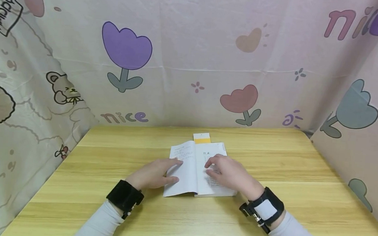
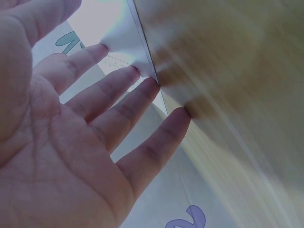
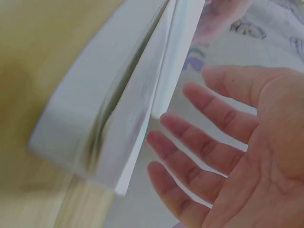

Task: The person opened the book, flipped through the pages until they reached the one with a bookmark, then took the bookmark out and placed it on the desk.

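A book lies spread on the wooden table, printed text showing on both pages. My left hand rests on its left page, thumb and forefinger apart. In the left wrist view the fingers are spread and nearly straight, their tips along the outer edge of the page. Over the right page hovers my right hand, fingers loosely bent. From the right wrist the fingers show relaxed, with nothing between them, beside the book's page block.
A white and yellow card-like item sticks out behind the top of the book. Around the wooden table hangs a patterned cloth at the back and both sides. Each wrist wears a black strap.
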